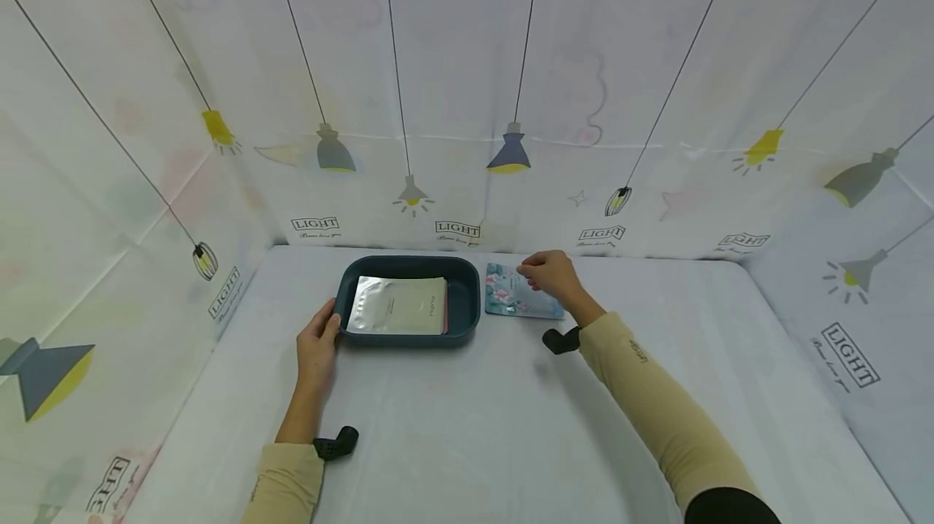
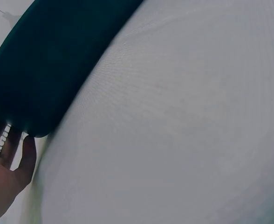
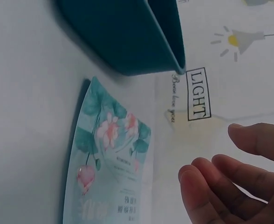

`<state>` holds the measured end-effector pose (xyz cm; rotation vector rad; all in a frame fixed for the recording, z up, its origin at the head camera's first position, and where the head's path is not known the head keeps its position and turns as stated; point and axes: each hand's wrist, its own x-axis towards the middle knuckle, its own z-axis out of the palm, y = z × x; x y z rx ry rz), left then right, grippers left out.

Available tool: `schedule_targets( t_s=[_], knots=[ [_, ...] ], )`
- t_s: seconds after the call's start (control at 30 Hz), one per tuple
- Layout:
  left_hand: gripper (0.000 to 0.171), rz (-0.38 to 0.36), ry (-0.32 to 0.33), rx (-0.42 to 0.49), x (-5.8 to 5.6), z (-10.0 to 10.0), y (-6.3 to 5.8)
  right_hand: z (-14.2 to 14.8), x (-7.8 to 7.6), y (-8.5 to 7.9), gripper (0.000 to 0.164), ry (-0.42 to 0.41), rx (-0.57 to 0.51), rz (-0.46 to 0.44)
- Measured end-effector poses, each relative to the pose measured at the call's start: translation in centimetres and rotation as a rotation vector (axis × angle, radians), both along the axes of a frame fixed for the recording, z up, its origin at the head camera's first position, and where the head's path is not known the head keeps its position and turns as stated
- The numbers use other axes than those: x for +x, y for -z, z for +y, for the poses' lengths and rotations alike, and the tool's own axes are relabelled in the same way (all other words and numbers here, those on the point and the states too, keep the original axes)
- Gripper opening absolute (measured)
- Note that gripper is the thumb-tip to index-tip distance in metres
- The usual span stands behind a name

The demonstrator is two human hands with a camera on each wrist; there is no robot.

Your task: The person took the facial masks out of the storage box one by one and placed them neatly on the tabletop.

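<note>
A dark teal rectangular tray (image 1: 463, 301) stands at the back of the table. My left hand (image 1: 317, 350) is at its left end, and in the left wrist view the fingertips (image 2: 29, 147) touch its outer wall (image 2: 58, 70). Inside the tray lie flat packets (image 1: 401, 305), silver and cream on top, with a reddish edge beneath. To the tray's right, a light blue sachet (image 1: 508, 295) printed with pink flowers lies flat. Just above it hovers my right hand (image 1: 556, 276); its loosely bent fingers (image 3: 195, 191) and thumb stand apart, holding nothing.
A white cloth covers the table (image 1: 467, 427). Behind it hangs a pale curtain (image 1: 452, 62) printed with lamps, which also closes in both sides. Black wrist mounts (image 1: 337, 444) stick out from both wrists.
</note>
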<state>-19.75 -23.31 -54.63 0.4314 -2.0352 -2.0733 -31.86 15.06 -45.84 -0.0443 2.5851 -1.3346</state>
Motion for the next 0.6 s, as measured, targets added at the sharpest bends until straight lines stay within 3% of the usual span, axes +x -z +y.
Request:
schedule_targets(
  t_s=[0.27, 0.6],
  knots=[
    [0.046, 0.01, -0.003, -0.009, 0.0, 0.0, -0.1, -2.7, 0.0, -1.2, 0.035, -0.044, -0.027, -0.037],
    [0.045, 0.01, -0.008, 0.003, 0.0, 0.1, -0.1, -5.8, 0.6, -1.4, 0.034, -0.064, -0.089, -0.068]
  ],
)
